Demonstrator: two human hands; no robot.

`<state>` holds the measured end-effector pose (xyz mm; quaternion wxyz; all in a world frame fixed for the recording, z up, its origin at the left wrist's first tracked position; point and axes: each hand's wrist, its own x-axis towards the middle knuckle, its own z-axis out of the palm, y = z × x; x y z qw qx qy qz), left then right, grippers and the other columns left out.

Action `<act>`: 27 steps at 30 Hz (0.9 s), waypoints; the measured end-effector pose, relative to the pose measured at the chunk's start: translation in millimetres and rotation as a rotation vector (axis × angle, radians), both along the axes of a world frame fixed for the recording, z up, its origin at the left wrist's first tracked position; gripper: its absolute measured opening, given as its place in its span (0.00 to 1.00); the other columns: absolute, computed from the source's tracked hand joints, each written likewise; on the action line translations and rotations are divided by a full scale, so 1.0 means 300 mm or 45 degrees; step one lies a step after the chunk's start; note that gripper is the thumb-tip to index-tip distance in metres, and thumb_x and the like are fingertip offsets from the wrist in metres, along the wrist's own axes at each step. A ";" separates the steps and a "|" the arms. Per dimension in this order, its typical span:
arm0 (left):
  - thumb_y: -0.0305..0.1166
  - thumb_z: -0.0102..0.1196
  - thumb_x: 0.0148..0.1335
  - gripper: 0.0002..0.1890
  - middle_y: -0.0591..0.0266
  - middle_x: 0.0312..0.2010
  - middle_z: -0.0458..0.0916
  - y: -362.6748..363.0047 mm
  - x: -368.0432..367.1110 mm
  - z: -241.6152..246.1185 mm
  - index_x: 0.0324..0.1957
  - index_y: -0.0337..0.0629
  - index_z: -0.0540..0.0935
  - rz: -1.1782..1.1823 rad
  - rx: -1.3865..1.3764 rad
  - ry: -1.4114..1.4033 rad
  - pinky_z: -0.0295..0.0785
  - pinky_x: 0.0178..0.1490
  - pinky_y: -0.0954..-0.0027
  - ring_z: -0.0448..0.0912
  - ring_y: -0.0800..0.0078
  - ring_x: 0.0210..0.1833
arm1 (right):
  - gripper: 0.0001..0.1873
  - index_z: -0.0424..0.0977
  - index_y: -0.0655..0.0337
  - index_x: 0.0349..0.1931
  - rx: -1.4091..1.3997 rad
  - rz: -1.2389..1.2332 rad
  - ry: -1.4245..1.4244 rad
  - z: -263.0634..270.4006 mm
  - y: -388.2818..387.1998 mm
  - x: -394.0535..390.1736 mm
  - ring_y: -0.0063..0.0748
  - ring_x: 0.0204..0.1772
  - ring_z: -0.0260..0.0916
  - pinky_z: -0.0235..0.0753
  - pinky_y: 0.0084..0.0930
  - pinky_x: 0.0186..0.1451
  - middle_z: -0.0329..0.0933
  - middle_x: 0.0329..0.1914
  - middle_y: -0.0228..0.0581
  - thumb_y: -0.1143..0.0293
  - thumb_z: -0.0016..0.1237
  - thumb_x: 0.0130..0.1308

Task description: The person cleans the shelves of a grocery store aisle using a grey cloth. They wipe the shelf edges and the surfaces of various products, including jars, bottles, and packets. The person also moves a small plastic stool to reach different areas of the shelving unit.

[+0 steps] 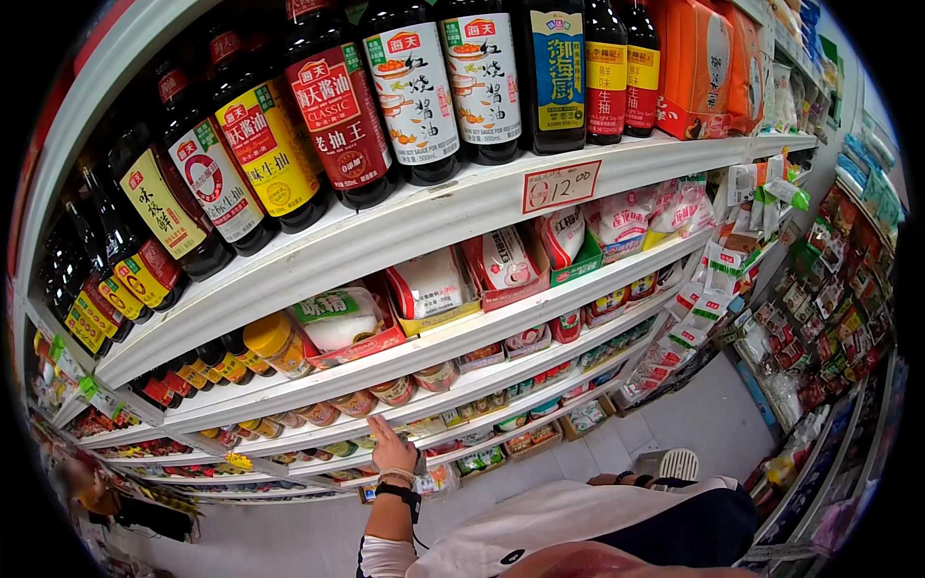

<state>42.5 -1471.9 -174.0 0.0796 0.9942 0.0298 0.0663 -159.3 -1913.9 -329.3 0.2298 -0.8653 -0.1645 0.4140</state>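
Observation:
My left hand [394, 448], with a beaded bracelet and a black strap [399, 498] at the wrist, reaches toward the lower shelves. Its fingertips are near a row of glass jars [354, 404] with lids; I cannot tell if they touch. A small grey thing [420, 462] shows beside the palm; whether it is held is unclear. Of my right hand [602, 479], only a little shows past my light top, beside dark wrist bands. Its fingers are hidden. Dark soy sauce bottles [408, 94] line the upper shelf, above bagged seasonings [426, 282] in open cartons.
A handwritten price card [560, 186] is fixed to the upper shelf edge. Small packets [697, 311] hang at the shelf's right end. Across the tiled floor [629, 433], another rack [831, 289] holds packets. A person [87, 488] is at the far left. A slotted light-coloured object [679, 464] lies low down.

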 end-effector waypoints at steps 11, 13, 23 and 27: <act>0.36 0.62 0.44 0.51 0.43 0.69 0.46 0.005 -0.019 -0.001 0.67 0.31 0.48 0.062 0.023 0.023 0.76 0.34 0.66 0.81 0.58 0.37 | 0.17 0.73 0.58 0.46 -0.091 -0.285 -0.289 0.334 0.018 0.111 0.53 0.42 0.75 0.74 0.44 0.45 0.79 0.36 0.49 0.57 0.45 0.62; 0.35 0.62 0.44 0.50 0.44 0.70 0.46 -0.004 -0.012 0.014 0.67 0.31 0.48 0.060 0.002 0.027 0.76 0.35 0.66 0.81 0.57 0.37 | 0.17 0.73 0.58 0.45 -0.053 -0.411 -0.401 0.398 0.024 0.145 0.53 0.40 0.75 0.75 0.44 0.43 0.79 0.34 0.48 0.57 0.46 0.62; 0.37 0.62 0.46 0.48 0.45 0.70 0.45 -0.017 -0.011 0.036 0.67 0.32 0.50 0.035 -0.100 0.048 0.77 0.38 0.61 0.80 0.53 0.41 | 0.20 0.67 0.58 0.52 0.241 -0.292 -0.639 0.558 0.232 0.238 0.54 0.37 0.75 0.74 0.45 0.39 0.78 0.35 0.50 0.60 0.46 0.63; 0.38 0.60 0.48 0.44 0.43 0.69 0.47 -0.014 -0.025 0.095 0.65 0.35 0.54 0.026 -0.109 0.153 0.77 0.40 0.59 0.79 0.51 0.43 | 0.16 0.71 0.59 0.47 0.377 -0.186 -0.661 0.611 0.312 0.282 0.53 0.39 0.74 0.74 0.44 0.41 0.77 0.36 0.48 0.59 0.43 0.64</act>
